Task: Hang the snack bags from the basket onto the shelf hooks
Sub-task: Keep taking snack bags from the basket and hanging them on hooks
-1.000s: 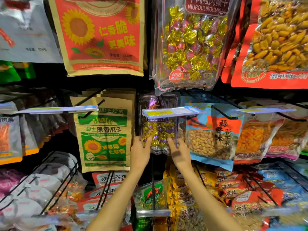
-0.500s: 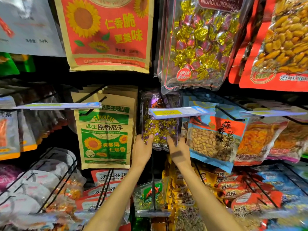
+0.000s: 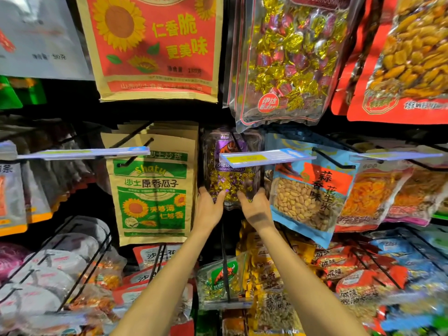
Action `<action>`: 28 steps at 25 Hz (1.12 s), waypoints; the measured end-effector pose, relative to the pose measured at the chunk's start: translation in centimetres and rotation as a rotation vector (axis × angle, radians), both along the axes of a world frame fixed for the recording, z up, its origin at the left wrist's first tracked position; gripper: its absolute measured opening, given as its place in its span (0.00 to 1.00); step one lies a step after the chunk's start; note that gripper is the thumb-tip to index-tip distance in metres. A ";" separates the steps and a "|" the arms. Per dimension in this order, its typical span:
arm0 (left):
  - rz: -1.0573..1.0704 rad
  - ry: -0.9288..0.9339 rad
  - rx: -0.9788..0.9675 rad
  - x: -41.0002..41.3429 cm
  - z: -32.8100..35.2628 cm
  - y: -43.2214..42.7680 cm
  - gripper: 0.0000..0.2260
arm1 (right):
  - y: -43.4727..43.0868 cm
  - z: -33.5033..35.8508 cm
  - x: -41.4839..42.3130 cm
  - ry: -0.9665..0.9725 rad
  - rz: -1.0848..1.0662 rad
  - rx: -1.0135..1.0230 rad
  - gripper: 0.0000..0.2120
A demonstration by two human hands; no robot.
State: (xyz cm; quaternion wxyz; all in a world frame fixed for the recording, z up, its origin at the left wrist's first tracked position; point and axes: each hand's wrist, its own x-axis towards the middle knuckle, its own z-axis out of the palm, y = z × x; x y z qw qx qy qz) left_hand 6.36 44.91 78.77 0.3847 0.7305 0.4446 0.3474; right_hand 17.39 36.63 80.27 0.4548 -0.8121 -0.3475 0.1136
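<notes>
A clear snack bag with a purple label and gold-wrapped sweets (image 3: pixel 230 175) hangs at the middle of the shelf, its top on a black hook (image 3: pixel 235 139) behind a blue-and-yellow price tag (image 3: pixel 266 157). My left hand (image 3: pixel 208 207) grips the bag's lower left corner, thumb on its front. My right hand (image 3: pixel 254 207) grips the lower right corner the same way. The basket is out of view.
A brown sunflower-seed bag (image 3: pixel 152 190) hangs just left, a blue peanut bag (image 3: pixel 308 197) just right. A large bag of gold sweets (image 3: pixel 286 59) hangs directly above. Wire racks (image 3: pixel 80 275) full of packets jut out below on both sides.
Both hands keep their hold on the bag's lower corners. The bag and hands sit slightly higher and deeper against the shelf; the view has drifted a little to the right.
</notes>
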 end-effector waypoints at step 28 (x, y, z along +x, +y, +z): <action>0.103 1.022 0.416 -7.9 3.8 -17.1 0.22 | -17.8 1.6 -3.2 -0.763 0.511 -0.483 0.24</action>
